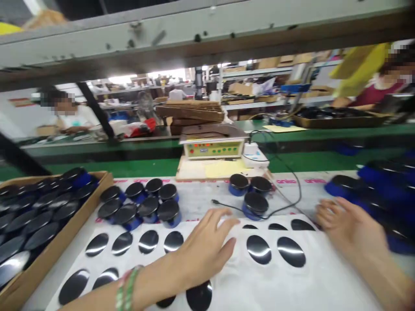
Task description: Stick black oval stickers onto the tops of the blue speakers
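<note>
My left hand [207, 248], with a beaded bracelet [125, 289] at the wrist, hovers over white sheets with fingers and thumb apart, holding nothing. These sheets [246, 280] bear rows of glossy black discs [291, 252]. One sheet overlaps another, cutting off some discs behind it. My right hand [353, 233] is at the right, by the sheet's far corner, its fingers curled in; what they hold, if anything, is hidden. Close to it stand blue round cases with black tops [343, 185]. More such cases [255, 205] stand beyond my left hand.
A cardboard tray [105, 183] full of black-topped pieces is at the left. Black cable [298, 190] loops across the bench from a white adapter [254, 155] beside a control box [214, 149]. A metal beam [207, 34] crosses overhead. Two people work beyond.
</note>
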`<move>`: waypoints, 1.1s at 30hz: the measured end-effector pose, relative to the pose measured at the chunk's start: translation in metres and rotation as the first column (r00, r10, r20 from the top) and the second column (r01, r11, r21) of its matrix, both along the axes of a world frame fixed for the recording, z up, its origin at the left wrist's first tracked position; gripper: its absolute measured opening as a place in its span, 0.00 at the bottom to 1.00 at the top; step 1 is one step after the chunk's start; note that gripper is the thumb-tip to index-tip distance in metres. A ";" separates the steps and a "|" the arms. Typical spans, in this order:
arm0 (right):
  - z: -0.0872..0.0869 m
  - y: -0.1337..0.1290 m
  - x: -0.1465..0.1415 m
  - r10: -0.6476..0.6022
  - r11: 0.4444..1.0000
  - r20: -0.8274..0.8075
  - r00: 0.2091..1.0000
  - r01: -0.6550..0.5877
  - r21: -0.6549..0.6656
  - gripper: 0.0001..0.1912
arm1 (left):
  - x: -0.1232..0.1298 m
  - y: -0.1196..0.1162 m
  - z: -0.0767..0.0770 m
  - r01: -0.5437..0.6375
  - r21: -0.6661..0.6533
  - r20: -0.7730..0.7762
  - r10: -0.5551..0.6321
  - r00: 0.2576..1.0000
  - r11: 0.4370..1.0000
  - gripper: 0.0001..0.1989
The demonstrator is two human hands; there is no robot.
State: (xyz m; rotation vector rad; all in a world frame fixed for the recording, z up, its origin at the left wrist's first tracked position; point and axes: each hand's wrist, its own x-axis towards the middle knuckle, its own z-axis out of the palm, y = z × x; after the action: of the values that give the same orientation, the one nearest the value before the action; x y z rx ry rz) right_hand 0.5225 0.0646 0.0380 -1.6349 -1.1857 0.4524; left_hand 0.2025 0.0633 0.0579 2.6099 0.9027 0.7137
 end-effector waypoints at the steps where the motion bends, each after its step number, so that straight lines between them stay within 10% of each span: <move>1: -0.002 0.003 -0.003 0.020 1.000 0.019 1.000 -0.019 -0.014 0.16 | 0.022 0.015 -0.006 -0.017 -0.108 0.063 0.024 0.998 0.994 0.17; 6: 0.004 0.017 -0.048 0.288 0.952 0.259 0.922 -0.246 -0.182 0.21 | 0.079 0.059 -0.025 -0.082 -0.382 0.156 0.151 0.976 0.921 0.21; 14: 0.021 0.038 -0.079 0.569 0.812 0.546 0.615 -0.317 -0.489 0.27 | 0.052 0.084 -0.028 -0.139 -0.498 0.222 0.281 0.934 0.856 0.13; 18: 0.037 0.043 -0.083 0.580 0.808 0.628 0.519 -0.268 -0.524 0.22 | 0.069 0.113 -0.035 -0.189 -0.442 0.307 0.346 0.887 0.877 0.33; 23: 0.054 0.065 -0.067 0.466 0.873 0.712 0.526 -0.144 -0.465 0.22 | 0.088 0.128 -0.044 -0.140 -0.451 0.354 0.321 0.878 0.882 0.29; 29: 0.047 0.106 -0.043 0.665 0.746 0.594 0.453 -0.356 -0.563 0.20 | 0.074 0.119 -0.041 -0.145 -0.454 0.358 0.329 0.874 0.879 0.30; 33: 0.068 0.105 -0.044 0.622 0.783 0.596 0.508 -0.409 -0.470 0.21 | 0.070 0.111 -0.026 -0.144 -0.403 0.361 0.302 0.882 0.904 0.40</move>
State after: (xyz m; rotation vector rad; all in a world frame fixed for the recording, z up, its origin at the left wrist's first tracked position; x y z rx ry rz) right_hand 0.4781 0.1695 0.1060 -1.7126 -2.3799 0.3357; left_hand 0.2728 0.1745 0.0314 1.9397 1.0906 1.0053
